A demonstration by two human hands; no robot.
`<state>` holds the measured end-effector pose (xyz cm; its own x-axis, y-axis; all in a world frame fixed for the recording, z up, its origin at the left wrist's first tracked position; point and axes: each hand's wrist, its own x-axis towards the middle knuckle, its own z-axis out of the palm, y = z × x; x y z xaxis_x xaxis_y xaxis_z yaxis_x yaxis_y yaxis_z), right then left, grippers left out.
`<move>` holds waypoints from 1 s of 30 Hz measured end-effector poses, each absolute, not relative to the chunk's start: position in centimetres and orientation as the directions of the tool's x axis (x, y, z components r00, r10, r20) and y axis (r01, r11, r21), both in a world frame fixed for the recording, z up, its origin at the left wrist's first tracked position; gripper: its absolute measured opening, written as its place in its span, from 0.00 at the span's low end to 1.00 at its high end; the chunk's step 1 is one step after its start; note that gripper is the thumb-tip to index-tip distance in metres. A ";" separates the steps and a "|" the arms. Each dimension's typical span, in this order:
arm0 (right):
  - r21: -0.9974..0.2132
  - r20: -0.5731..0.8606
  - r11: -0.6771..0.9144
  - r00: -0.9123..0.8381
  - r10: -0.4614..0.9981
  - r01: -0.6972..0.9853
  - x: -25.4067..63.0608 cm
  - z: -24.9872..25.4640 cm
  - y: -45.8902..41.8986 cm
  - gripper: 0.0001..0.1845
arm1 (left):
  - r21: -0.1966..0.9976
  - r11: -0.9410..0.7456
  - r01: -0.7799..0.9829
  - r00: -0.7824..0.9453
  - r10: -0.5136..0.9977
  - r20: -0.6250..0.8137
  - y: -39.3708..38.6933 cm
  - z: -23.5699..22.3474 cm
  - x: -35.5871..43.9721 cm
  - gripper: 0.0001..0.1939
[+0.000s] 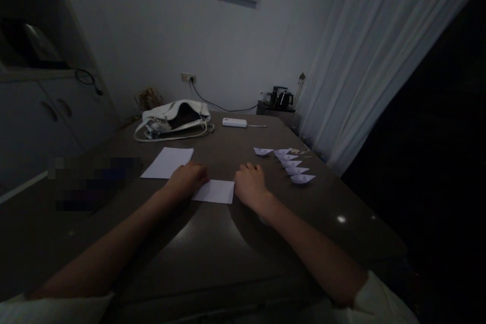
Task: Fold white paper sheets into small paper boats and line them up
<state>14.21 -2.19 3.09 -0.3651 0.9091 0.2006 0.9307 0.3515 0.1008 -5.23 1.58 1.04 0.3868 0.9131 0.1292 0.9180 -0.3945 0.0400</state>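
A white sheet of paper (214,192), folded into a small rectangle, lies flat on the dark table between my two hands. Fingers curled, my left hand (187,179) grips its upper left side. At the right edge, my right hand (251,183) is closed, its thumb side against the paper; the fingertips are partly hidden. Just beyond my left hand lies a stack of white paper (167,161), partly covered by that hand. To the right of my right hand, several folded paper boats (302,178) stand in a slanting row, with one boat (263,152) beside its far end.
A white handbag (174,119) rests at the table's far left. Near the far edge is a white power bank (234,122) with a short cable. Small pale scraps (299,151) lie beyond the boats. A black kettle (284,99) stands behind the table.
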 end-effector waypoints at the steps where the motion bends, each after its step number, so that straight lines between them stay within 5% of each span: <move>1: 0.099 0.196 0.343 -0.356 0.914 0.934 14.3 3.2 -2.2 0.14 | 0.052 -0.389 0.920 0.380 0.915 0.133 1.5 1.0 -5.2 0.09; 13: 0.085 0.164 0.477 -0.484 0.859 0.875 14.8 2.5 -2.7 0.12 | 0.177 -0.478 0.860 0.458 0.877 0.143 1.2 1.1 -4.7 0.15; 17: 0.001 0.091 0.463 -0.461 0.883 0.886 15.7 3.6 -2.6 0.12 | 0.232 -0.538 0.810 0.518 0.843 0.146 1.1 1.1 -4.7 0.15; 26: -0.209 0.232 0.473 -0.427 0.874 0.856 17.5 2.8 -0.1 0.09 | 0.503 -0.740 0.447 0.817 0.566 0.107 0.0 0.9 -3.8 0.13; 30: -0.260 0.220 0.527 -0.482 0.848 0.809 17.9 2.2 0.5 0.07 | 0.473 -0.748 0.466 0.802 0.583 0.132 -0.2 1.4 -3.9 0.14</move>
<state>17.90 0.51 2.17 -0.4820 0.8480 0.2204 0.8090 0.5273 -0.2598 -3.89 -0.22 1.44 0.8021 0.5825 0.1316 0.4657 -0.7480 0.4728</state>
